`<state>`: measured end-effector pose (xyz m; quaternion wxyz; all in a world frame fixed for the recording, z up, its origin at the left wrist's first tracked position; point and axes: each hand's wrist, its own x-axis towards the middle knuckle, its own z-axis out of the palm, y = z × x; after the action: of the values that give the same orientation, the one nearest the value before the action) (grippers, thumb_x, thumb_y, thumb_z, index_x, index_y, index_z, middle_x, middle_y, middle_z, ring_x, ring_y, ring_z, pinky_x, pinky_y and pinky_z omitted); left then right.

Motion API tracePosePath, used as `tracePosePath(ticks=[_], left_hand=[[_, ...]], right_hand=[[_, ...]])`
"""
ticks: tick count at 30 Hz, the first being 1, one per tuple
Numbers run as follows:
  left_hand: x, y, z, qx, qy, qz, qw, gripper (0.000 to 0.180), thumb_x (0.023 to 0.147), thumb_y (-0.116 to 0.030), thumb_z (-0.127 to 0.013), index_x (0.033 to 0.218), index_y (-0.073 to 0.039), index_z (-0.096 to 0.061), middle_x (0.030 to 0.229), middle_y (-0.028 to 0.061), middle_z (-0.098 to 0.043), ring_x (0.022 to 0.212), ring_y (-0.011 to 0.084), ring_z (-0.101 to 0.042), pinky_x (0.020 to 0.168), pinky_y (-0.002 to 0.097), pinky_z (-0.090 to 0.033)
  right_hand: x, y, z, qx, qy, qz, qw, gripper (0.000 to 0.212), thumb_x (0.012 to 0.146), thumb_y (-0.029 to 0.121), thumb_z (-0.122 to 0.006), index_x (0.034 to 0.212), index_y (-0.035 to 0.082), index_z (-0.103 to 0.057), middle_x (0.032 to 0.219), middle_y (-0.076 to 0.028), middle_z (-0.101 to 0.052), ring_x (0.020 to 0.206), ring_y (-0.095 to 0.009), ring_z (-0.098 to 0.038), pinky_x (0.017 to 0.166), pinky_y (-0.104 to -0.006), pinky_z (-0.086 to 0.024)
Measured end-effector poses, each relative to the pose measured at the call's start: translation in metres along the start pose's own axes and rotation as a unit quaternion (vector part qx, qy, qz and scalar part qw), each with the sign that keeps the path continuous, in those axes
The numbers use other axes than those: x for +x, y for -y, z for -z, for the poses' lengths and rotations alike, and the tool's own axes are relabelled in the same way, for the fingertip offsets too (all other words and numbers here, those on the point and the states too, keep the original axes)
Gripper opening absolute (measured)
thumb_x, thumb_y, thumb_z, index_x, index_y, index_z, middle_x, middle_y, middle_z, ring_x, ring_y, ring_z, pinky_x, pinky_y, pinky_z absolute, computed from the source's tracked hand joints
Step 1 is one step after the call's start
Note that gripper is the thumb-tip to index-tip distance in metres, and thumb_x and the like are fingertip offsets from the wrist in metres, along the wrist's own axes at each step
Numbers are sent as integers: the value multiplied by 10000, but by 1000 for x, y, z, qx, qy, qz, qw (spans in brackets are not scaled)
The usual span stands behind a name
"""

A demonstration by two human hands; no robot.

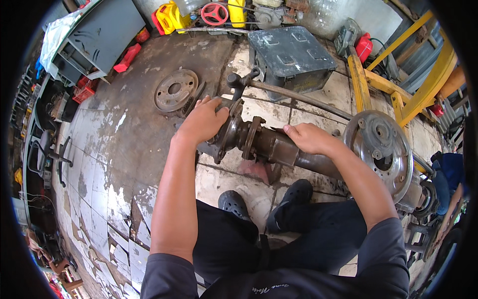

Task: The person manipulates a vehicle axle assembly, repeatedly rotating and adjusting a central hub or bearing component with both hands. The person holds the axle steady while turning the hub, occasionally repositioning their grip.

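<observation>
Rusty axle housing (279,147) lay on the tiled floor (114,144), long axis running ten to four o'clock; left hand (201,119) cupped its flanged end, right hand (308,138) rested flat mid-tube.

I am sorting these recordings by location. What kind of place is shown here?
Most likely a vehicle repair workshop. A greasy axle assembly lies on the stained, cracked tile floor, a loose brake backing plate sits nearby, and yellow jerry cans stand at the back.

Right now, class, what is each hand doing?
Left hand: closed over the flanged end of the rusty axle housing.
Right hand: lying on the housing's middle, fingers bent; a true grip cannot be told.
</observation>
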<state>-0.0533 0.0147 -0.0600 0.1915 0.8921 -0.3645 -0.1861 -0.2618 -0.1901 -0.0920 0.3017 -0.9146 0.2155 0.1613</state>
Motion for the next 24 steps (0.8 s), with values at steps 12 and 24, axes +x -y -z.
tracePosePath(ticks=[12, 24], left_hand=[[0, -1, 3, -3, 8, 1, 1000, 547, 951, -376, -473, 1388, -47, -486, 1519, 245, -317, 1428, 354, -287, 1152, 398, -260], [5, -3, 2, 0, 5, -20, 1000, 555, 945, -366, -461, 1398, -44, -477, 1518, 254, -305, 1437, 376, -250, 1158, 405, -257]], right_hand=[[-1, 1, 0, -9, 18, -8, 1000, 702, 1016, 527, -282, 901, -70, -634, 868, -312, -636, 875, -463, -619, 815, -503, -467], [1, -5, 7, -44, 25, -31, 998, 655, 1013, 486, -299, 973, -66, -651, 945, -321, -639, 933, -465, -612, 861, -491, -462]])
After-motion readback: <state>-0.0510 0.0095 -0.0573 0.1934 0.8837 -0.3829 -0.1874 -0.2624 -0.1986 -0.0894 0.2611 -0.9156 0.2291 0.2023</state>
